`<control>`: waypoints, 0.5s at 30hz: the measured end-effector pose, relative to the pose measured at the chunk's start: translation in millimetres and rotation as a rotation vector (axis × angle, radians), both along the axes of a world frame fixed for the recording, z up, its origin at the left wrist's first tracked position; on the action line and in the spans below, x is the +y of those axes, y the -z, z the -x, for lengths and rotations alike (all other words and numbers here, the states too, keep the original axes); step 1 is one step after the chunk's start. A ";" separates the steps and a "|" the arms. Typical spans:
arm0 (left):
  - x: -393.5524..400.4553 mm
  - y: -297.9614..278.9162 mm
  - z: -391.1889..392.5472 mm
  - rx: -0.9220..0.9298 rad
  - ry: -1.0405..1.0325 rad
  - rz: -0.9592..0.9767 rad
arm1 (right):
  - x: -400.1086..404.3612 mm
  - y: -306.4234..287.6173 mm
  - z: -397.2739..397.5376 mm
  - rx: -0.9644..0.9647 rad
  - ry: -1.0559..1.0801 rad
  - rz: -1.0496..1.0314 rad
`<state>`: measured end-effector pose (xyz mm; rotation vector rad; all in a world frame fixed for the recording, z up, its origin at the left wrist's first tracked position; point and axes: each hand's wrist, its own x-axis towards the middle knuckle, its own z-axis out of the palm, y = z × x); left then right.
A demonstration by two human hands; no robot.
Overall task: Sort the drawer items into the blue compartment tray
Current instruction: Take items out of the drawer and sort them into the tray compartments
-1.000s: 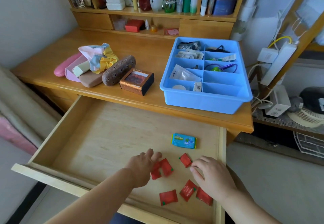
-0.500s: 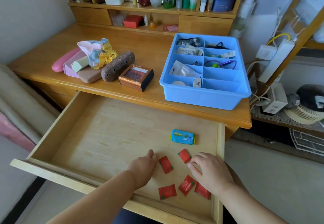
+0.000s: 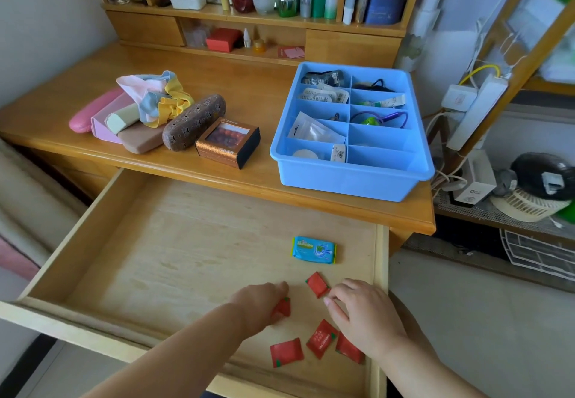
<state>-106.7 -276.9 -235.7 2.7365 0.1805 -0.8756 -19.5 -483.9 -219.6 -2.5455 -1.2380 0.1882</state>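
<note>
- Nearest the drawer's (image 3: 77, 242) front edge lie 3 red sachets (image 3: 322, 338) side by side on its floor.
- The left hand (image 3: 259, 305) curls down over another red sachet (image 3: 283, 308), fingers clamped on it.
- The right hand (image 3: 362, 313) rests by the right wall, fingertips bent together, just beside a lone red sachet (image 3: 317, 284); whether they touch it I cannot tell.
- Further in sits a blue wipes pack (image 3: 314, 249).
- On the desk (image 3: 242, 80) stands the blue tray (image 3: 348, 179), partly filled.
</note>
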 end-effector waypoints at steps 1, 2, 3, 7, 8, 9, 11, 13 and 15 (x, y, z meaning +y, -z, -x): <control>-0.4 2.0 3.0 -0.013 -0.003 -0.005 | 0.2 -0.4 -0.3 0.002 0.001 0.007; -1.6 4.1 6.6 -0.025 -0.013 -0.006 | 0.3 -0.7 -0.4 0.008 0.001 0.015; -2.4 5.3 10.1 -0.041 -0.035 -0.002 | 0.6 -1.1 -0.7 0.013 0.001 0.017; -3.1 -1.5 6.3 -0.185 -0.311 0.127 | 2.3 -5.2 0.5 0.009 0.009 -0.036; -3.5 -6.1 0.3 -0.233 -0.359 0.162 | 1.6 -5.5 0.9 -0.006 0.021 -0.087; -5.7 -10.5 -7.0 -0.274 -0.344 0.169 | 1.1 -6.3 1.2 -0.017 0.038 -0.138; -15.9 -15.4 -21.6 -0.305 -0.195 0.125 | 0.2 -8.7 1.3 -0.016 0.061 -0.208; -29.6 -16.1 -34.2 -0.223 -0.011 0.036 | 0.0 -10.0 1.4 -0.007 0.062 -0.239; -37.5 -11.8 -41.6 -0.113 0.082 -0.001 | 0.5 -9.8 1.3 0.008 0.060 -0.232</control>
